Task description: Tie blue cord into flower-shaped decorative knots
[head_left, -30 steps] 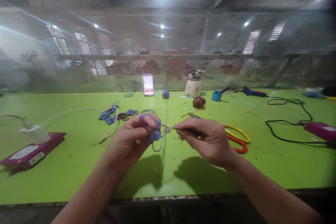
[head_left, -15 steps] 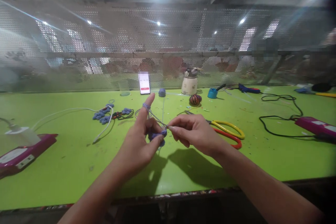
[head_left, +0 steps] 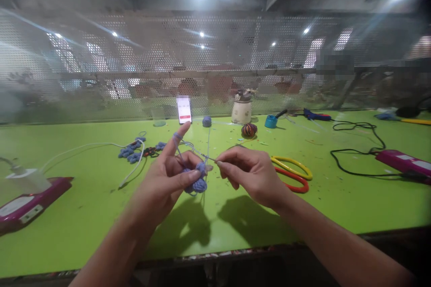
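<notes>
My left hand [head_left: 173, 172] pinches a blue-purple crocheted piece [head_left: 198, 180] between thumb and fingers. Yarn of the same colour loops round its raised index finger. In my right hand [head_left: 249, 172] a thin crochet hook [head_left: 209, 158] is gripped between thumb and fingertips, its tip pointing left at the yarn just above the piece. A strand runs back from there to a small blue-purple yarn ball [head_left: 206, 121]. Behind my right hand lie scissors with yellow and red handles [head_left: 296, 168], their blades mostly hidden by the hand.
Crocheted blue pieces [head_left: 131, 150] and a white cable [head_left: 90, 144] lie left. Further back are a propped phone [head_left: 183, 110], a clear cup [head_left: 159, 116], a bottle [head_left: 241, 107], a multicoloured yarn ball [head_left: 249, 130] and a blue pot [head_left: 270, 121]. Magenta power strips [head_left: 400, 161] sit at the sides.
My left hand has shifted slightly left and turned, showing more of the crocheted piece. The hook has come away to the right of the piece, its shaft now visible.
</notes>
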A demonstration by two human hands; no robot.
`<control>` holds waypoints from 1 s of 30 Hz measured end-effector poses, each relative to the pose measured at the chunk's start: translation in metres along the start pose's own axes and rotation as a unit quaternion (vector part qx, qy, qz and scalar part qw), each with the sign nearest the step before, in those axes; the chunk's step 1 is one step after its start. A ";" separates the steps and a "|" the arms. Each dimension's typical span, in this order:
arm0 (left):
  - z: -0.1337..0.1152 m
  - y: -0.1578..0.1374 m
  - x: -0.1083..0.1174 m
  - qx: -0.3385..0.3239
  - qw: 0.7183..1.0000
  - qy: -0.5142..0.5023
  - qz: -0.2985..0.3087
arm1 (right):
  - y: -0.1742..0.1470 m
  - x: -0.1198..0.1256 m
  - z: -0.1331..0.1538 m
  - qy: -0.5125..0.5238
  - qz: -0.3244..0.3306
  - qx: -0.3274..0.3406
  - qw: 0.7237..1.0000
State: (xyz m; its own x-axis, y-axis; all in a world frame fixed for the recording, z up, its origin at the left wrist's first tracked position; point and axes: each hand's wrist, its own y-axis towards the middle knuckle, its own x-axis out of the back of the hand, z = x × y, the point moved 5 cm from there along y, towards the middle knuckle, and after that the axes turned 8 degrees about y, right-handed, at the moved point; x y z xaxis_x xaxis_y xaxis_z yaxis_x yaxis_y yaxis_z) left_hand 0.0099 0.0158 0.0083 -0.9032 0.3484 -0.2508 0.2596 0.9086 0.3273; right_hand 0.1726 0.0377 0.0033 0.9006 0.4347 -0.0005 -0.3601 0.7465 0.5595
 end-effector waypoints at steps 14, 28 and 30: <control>0.003 0.003 0.011 0.029 0.999 -0.036 -0.015 | -0.003 0.002 0.006 0.004 0.053 0.007 0.999; 0.014 0.001 -0.006 -0.072 0.931 0.357 0.025 | 0.002 -0.001 -0.022 0.140 -0.006 -0.204 0.969; 0.014 0.002 -0.007 -0.068 0.945 0.319 0.027 | 0.001 -0.002 -0.025 0.166 -0.015 -0.202 0.965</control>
State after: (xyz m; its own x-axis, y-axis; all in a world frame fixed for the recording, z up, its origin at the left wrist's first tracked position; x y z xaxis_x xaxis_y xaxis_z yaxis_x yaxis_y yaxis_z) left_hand 0.0212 0.0186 -0.0021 -0.9234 0.1441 0.3558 0.3038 0.8408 0.4480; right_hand 0.1639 0.0500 -0.0163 0.8078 0.4981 -0.3151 -0.4616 0.8671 0.1873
